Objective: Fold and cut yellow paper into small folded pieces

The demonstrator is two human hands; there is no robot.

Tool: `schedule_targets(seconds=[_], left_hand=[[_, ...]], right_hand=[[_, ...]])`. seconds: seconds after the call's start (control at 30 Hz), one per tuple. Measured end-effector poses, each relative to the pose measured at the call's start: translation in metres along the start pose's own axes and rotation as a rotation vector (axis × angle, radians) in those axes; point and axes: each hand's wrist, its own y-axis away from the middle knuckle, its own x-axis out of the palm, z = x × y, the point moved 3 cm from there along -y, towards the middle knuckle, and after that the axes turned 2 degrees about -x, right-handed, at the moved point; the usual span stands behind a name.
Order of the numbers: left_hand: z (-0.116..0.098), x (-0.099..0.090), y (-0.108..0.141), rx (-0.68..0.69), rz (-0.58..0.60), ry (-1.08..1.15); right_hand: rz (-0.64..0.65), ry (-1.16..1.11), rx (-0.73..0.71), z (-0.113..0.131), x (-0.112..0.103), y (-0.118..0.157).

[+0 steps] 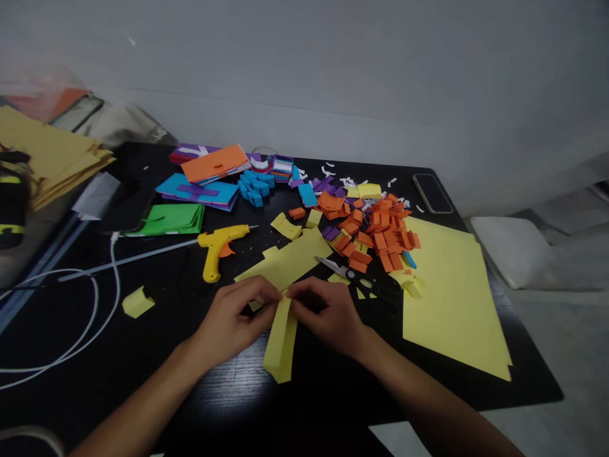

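A folded yellow paper strip (pixel 280 346) hangs between my hands, its creased length pointing toward me. My left hand (pixel 242 311) pinches the far end from the left. From the other side, my right hand (pixel 330 311) pinches that same end, fingertips almost meeting the left ones. Just beyond them lies a flat yellow paper piece (pixel 297 259). Scissors (pixel 354 274) with black handles rest right of it, partly over yellow scraps. A yellow glue gun (pixel 219 249) lies on its side to the left, a glue stick in its back.
Folded orange paper pieces (pixel 387 231) heap at the back right, beside large yellow sheets (pixel 450 298) and a phone (pixel 432 193). Stacked blue (pixel 195 190), orange and green papers (pixel 174 219) stand at the back left. A white cable (pixel 117 279) loops across the table's left side.
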Motion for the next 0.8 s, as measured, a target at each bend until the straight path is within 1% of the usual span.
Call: schedule_targets(seconds=[0.13, 0.23, 0.4, 0.47, 0.6, 0.67, 0.73, 0.8], left_hand=[[0.001, 0.0, -0.001, 0.002, -0.006, -0.002], [0.001, 0.001, -0.001, -0.013, 0.0, -0.003], [-0.001, 0.0, 0.0, 0.0, 0.032, -0.009], [-0.002, 0.0, 0.0, 0.01, 0.072, -0.002], [-0.006, 0.0, 0.0, 0.046, 0.246, -0.005], [-0.007, 0.0, 0.0, 0.059, 0.307, -0.024], [-0.007, -0.001, 0.001, 0.058, 0.313, -0.033], [-0.007, -0.001, 0.002, 0.042, 0.294, -0.028]], right_hand=[[0.023, -0.072, 0.049, -0.002, 0.0, -0.001], [0.053, -0.185, 0.117, -0.005, 0.0, -0.003], [0.063, -0.369, 0.229, -0.011, -0.001, -0.005], [0.084, -0.408, 0.262, -0.012, -0.001, -0.006], [0.125, -0.442, 0.282, -0.014, -0.002, -0.007], [0.141, -0.448, 0.295, -0.014, -0.001, -0.007], [0.155, -0.466, 0.322, -0.014, -0.001, -0.007], [0.164, -0.498, 0.364, -0.014, -0.001, -0.007]])
